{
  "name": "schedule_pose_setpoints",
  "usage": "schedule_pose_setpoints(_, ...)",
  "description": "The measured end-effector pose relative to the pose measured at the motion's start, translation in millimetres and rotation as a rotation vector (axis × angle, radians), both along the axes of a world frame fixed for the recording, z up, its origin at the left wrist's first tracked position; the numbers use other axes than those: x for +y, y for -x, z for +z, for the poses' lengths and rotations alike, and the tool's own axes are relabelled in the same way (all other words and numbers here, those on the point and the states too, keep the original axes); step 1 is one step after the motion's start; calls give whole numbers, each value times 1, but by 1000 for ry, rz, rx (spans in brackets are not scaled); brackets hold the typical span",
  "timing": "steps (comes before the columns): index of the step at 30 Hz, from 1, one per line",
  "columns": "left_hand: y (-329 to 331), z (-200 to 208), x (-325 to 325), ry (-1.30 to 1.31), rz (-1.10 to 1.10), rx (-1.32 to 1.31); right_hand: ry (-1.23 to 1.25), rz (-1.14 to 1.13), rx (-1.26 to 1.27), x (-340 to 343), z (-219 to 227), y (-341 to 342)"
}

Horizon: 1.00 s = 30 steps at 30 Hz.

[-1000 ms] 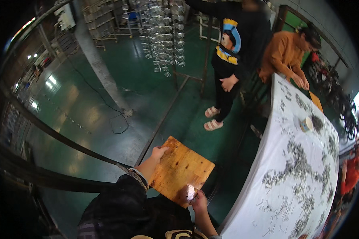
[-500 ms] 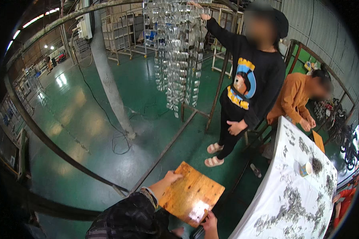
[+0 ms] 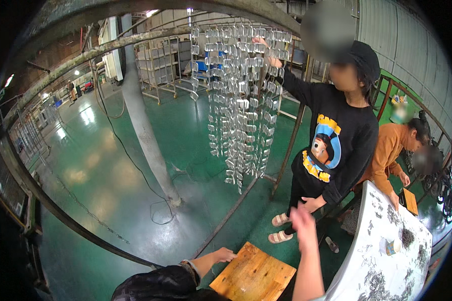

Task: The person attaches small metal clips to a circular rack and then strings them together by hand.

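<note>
A square wooden board [image 3: 256,276] with a varnished top lies low in front of me. At its left corner is my left hand [image 3: 225,255], closed on the edge, with the fingers partly hidden. My right hand [image 3: 304,226] is raised off the board, its fingers smeared by motion. It comes close to the lowered hand of a person in a black sweater [image 3: 344,145]; whether the two hands touch I cannot tell. That person's other hand reaches up among hanging strands of shiny metal clips [image 3: 241,105], which dangle from an overhead bar.
On the right, a table with a white cover [image 3: 356,266] bears scattered small dark metal pieces and a paper cup [image 3: 392,247]. A person in an orange top [image 3: 386,153] bends over its far end. A grey post [image 3: 148,125] and curved metal rails [image 3: 80,203] stand left.
My right hand has let go of the board's near edge and risen toward the co-worker. My left hand stays at the board. The view has tilted up, showing more of the hanging strands.
</note>
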<state>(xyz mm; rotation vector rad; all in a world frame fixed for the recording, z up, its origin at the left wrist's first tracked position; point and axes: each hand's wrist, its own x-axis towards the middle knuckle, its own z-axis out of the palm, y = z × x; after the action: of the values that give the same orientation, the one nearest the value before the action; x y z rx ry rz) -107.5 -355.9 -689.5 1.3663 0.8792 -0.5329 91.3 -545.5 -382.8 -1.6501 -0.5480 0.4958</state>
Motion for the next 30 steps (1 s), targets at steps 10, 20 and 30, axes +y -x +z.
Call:
schedule_pose_setpoints(10, 93, 22, 19, -28, 106, 69, -304, 153, -486, 227, 328, -39)
schedule_pose_setpoints(20, 140, 17, 16, -46, 356, 2, -402, 413, -225, 319, 371, -41)
schedule_pose_setpoints(30, 151, 11, 23, 9, 451, -14, -663, 481, -307, 347, 369, -57)
